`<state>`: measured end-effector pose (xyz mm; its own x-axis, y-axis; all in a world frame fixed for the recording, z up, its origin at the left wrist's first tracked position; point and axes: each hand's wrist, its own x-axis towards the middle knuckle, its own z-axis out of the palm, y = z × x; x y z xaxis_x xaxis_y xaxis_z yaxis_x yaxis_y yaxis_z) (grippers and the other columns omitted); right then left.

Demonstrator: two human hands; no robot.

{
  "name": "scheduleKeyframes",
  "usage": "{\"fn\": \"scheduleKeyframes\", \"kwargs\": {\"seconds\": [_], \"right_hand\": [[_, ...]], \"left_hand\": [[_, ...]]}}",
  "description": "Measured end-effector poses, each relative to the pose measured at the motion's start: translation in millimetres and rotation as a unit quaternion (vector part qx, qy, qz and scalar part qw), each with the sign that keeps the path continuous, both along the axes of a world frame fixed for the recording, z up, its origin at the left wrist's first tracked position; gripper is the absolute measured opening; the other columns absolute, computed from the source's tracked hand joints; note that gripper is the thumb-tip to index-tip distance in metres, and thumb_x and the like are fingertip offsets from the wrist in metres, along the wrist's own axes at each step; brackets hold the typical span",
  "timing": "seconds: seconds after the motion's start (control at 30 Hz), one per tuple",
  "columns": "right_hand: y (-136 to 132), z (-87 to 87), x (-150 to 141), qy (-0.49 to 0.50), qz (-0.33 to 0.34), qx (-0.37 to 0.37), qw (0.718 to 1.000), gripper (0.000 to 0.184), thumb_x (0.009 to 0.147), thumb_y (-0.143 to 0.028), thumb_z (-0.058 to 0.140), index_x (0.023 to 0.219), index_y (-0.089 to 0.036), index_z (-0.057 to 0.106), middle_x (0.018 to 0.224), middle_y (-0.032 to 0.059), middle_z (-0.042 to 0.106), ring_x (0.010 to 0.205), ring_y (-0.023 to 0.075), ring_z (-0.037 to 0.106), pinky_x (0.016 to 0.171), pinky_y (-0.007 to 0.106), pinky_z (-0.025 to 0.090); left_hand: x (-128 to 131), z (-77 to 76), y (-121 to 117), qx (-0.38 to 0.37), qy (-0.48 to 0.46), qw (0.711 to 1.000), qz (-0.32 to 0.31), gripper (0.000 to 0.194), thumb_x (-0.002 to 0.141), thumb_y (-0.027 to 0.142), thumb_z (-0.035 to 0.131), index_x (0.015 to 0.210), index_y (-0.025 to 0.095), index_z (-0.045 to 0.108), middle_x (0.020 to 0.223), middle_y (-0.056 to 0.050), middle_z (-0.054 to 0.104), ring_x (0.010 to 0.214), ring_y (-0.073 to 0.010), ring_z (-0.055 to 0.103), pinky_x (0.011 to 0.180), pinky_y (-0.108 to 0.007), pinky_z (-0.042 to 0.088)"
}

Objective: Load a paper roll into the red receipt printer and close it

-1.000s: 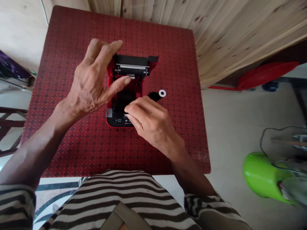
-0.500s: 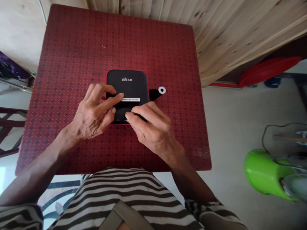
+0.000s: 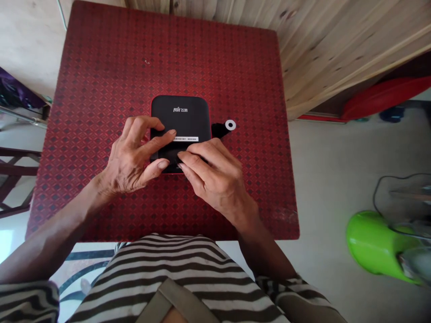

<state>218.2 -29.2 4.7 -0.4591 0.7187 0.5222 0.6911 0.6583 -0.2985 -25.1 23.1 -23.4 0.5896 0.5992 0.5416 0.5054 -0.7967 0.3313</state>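
Observation:
A flat black device (image 3: 188, 119) with rounded corners and a red rim lies on the table, with pale "FEIE" lettering and a white label strip (image 3: 188, 139) on its face. Across its left side rests my left hand (image 3: 134, 154), fingers apart, the index tip touching the surface by the label and the thumb near the lower left. My right hand (image 3: 215, 172) has thumb and fingers pinched together at the device's lower right part. Its fingers hide what is between them.
The table (image 3: 111, 80) has a red patterned cover. Right of the device is a white ring with a dark centre (image 3: 230, 125), joined to or beside something black. A wooden panelled wall (image 3: 319, 49) stands behind. A green plastic bucket or stool (image 3: 367, 240) is on the floor at right.
My left thumb has moved away from my index finger and lies lower. My right fingers stay pinched at the device's lower part. The view has shifted slightly.

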Motion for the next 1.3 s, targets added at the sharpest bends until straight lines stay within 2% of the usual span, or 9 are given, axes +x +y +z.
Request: {"fn": "scheduleKeyframes", "kwargs": {"seconds": [0.23, 0.4, 0.53, 0.63, 0.7, 0.8, 0.93, 1.07, 1.3], "right_hand": [[0.4, -0.3, 0.6, 0.006, 0.005, -0.009, 1.0, 0.018, 0.107, -0.015, 0.059, 0.111, -0.017, 0.076, 0.1, 0.0088, 0.075, 0.093, 0.0225, 0.065, 0.087, 0.04, 0.06], [2.8, -0.4, 2.1, 0.025, 0.014, 0.012, 1.0, 0.015, 0.106, -0.021, 0.064, 0.116, -0.017, 0.074, 0.105, 0.0099, 0.077, 0.096, 0.0236, 0.069, 0.09, 0.041, 0.063], [0.1, -2.4, 9.1, 0.105, -0.013, 0.016, 0.994, 0.036, 0.104, -0.031, 0.072, 0.138, -0.021, 0.066, 0.119, 0.0102, 0.077, 0.106, 0.0245, 0.074, 0.096, 0.042, 0.065], [-6.9, -10.5, 18.3, 0.184, -0.082, -0.001, 0.979, 0.041, 0.104, -0.034, 0.071, 0.143, -0.026, 0.063, 0.123, 0.0095, 0.077, 0.105, 0.0233, 0.076, 0.089, 0.04, 0.067], [-13.3, -20.1, 23.2, 0.228, -0.137, -0.032, 0.963, 0.033, 0.107, -0.034, 0.066, 0.139, -0.026, 0.066, 0.118, 0.0078, 0.078, 0.098, 0.0211, 0.076, 0.082, 0.038, 0.066], [-23.3, -37.4, 23.7, 0.269, -0.183, -0.09, 0.941, 0.026, 0.11, -0.035, 0.06, 0.132, -0.025, 0.069, 0.113, 0.0063, 0.079, 0.094, 0.0185, 0.077, 0.08, 0.034, 0.066], [-31.2, -54.7, 13.3, 0.262, -0.168, -0.12, 0.943, 0.031, 0.114, -0.037, 0.049, 0.134, -0.023, 0.068, 0.12, 0.0096, 0.079, 0.101, 0.0197, 0.077, 0.087, 0.036, 0.066], [-30.8, -63.0, 5.5, 0.264, -0.149, -0.116, 0.946, 0.046, 0.116, -0.049, 0.036, 0.142, -0.024, 0.065, 0.131, 0.0122, 0.076, 0.116, 0.025, 0.075, 0.098, 0.045, 0.065], [-31.2, -70.5, 3.1, 0.257, -0.14, -0.111, 0.95, 0.052, 0.115, -0.053, 0.036, 0.149, -0.022, 0.06, 0.137, 0.0154, 0.073, 0.124, 0.0281, 0.072, 0.104, 0.049, 0.062]], "left_hand": [[-0.1, -1.3, -1.7, -0.062, -0.022, 0.998, 0.019, 0.072, 0.103, 0.079, 0.041, 0.143, 0.027, 0.07, 0.132, -0.015, 0.066, 0.112, -0.0309, 0.059, 0.092, -0.047, 0.057], [0.3, -6.9, -4.8, 0.005, -0.005, 1.0, 0.022, 0.078, 0.104, 0.079, 0.037, 0.151, 0.023, 0.064, 0.134, -0.017, 0.063, 0.119, -0.0317, 0.061, 0.091, -0.047, 0.059], [0.7, -7.5, -11.5, 0.007, -0.001, 1.0, 0.007, 0.078, 0.106, 0.075, 0.036, 0.157, 0.019, 0.056, 0.14, -0.02, 0.06, 0.138, -0.0366, 0.057, 0.108, -0.054, 0.058], [0.2, -6.6, -23.4, -0.01, -0.011, 0.999, 0.031, 0.071, 0.107, 0.068, 0.047, 0.16, 0.021, 0.053, 0.148, -0.02, 0.056, 0.144, -0.0364, 0.056, 0.112, -0.054, 0.058], [-1.6, -8.4, -32.9, -0.002, -0.033, 0.997, 0.074, 0.064, 0.106, 0.061, 0.058, 0.158, 0.025, 0.054, 0.149, -0.017, 0.056, 0.138, -0.0329, 0.061, 0.108, -0.049, 0.062], [-6.0, -15.4, -44.3, 0.01, -0.057, 0.991, 0.12, 0.056, 0.105, 0.055, 0.064, 0.153, 0.027, 0.059, 0.143, -0.014, 0.062, 0.125, -0.0286, 0.067, 0.099, -0.044, 0.067], [-9.0, -25.3, -49.9, 0.012, -0.049, 0.993, 0.106, 0.062, 0.102, 0.049, 0.071, 0.158, 0.025, 0.054, 0.134, -0.014, 0.067, 0.115, -0.0254, 0.072, 0.095, -0.039, 0.068], [-7.1, -28.8, -48.5, 0.029, -0.044, 0.994, 0.1, 0.063, 0.101, 0.044, 0.074, 0.157, 0.025, 0.054, 0.132, -0.014, 0.069, 0.115, -0.025, 0.073, 0.093, -0.037, 0.068], [-7.2, -29.6, -47.8, 0.024, -0.051, 0.993, 0.099, 0.062, 0.099, 0.043, 0.076, 0.154, 0.023, 0.056, 0.132, -0.015, 0.069, 0.116, -0.0255, 0.074, 0.092, -0.036, 0.069]]}}
